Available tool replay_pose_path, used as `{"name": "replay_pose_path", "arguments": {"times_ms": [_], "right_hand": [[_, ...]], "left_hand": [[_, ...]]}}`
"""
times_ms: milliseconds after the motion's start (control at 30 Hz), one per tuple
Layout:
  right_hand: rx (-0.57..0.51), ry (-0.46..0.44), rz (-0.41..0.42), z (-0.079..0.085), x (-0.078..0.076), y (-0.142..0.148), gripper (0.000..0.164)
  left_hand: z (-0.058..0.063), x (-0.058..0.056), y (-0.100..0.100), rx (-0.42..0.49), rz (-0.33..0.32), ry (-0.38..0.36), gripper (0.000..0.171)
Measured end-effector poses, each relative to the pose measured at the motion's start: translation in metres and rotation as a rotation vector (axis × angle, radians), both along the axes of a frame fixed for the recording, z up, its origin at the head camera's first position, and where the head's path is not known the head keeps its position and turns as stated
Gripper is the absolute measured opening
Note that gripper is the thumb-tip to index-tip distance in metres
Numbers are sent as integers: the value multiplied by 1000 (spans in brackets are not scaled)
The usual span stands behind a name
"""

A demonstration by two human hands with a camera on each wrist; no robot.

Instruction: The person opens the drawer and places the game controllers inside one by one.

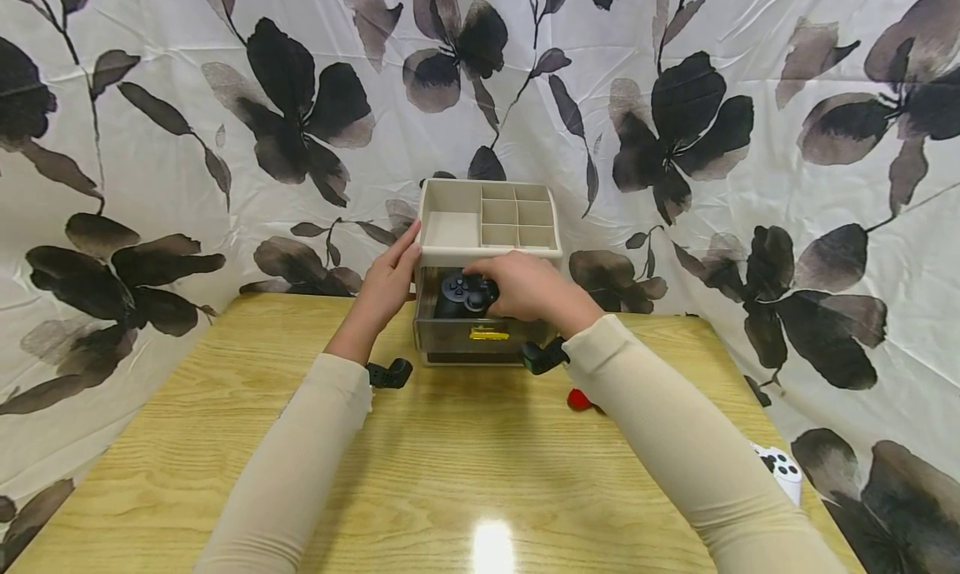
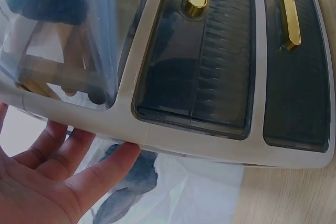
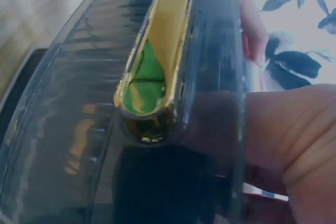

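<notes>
A beige desktop drawer organizer (image 1: 491, 252) with a compartmented top stands at the back of the table. Its smoky see-through top drawer (image 1: 442, 336), with a gold handle (image 1: 489, 333), is pulled out. Inside it sits a black game controller (image 1: 453, 289), tilted up so that its buttons face me. My right hand (image 1: 528, 287) reaches into the drawer and grips the controller's right side; in the right wrist view the hand (image 3: 294, 135) shows behind the clear drawer front. My left hand (image 1: 386, 287) touches the organizer's left side with nearly straight fingers (image 2: 107, 169).
Two lower drawers with gold handles (image 2: 291, 22) are closed. A red object (image 1: 579, 400) lies on the table (image 1: 450, 457) near my right forearm. Close to the right table edge is a white game controller (image 1: 783, 470). Flower-patterned cloth (image 1: 517, 116) hangs behind and at both sides.
</notes>
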State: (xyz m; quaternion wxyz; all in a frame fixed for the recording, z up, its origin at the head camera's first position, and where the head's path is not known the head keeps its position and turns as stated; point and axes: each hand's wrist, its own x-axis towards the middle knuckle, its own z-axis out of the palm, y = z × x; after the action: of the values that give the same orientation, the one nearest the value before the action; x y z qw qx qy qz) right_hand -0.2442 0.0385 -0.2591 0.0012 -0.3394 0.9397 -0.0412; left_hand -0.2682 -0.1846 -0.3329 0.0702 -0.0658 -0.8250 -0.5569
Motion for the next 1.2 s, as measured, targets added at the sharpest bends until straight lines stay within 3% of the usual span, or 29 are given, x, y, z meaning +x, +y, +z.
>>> {"name": "replay_pose_path", "arguments": {"times_ms": [600,933,1200], "right_hand": [[4,-140,-6,-8,-8,1,55],[-90,-138,17,-4,0,14,49],[-217,-82,-19,-4,13,28,40]], "left_hand": [[-2,-1,-1,16,-14,3,47],[-2,0,-1,-7,-12,7,49],[-1,1,-1,0,-14,4,46]]}}
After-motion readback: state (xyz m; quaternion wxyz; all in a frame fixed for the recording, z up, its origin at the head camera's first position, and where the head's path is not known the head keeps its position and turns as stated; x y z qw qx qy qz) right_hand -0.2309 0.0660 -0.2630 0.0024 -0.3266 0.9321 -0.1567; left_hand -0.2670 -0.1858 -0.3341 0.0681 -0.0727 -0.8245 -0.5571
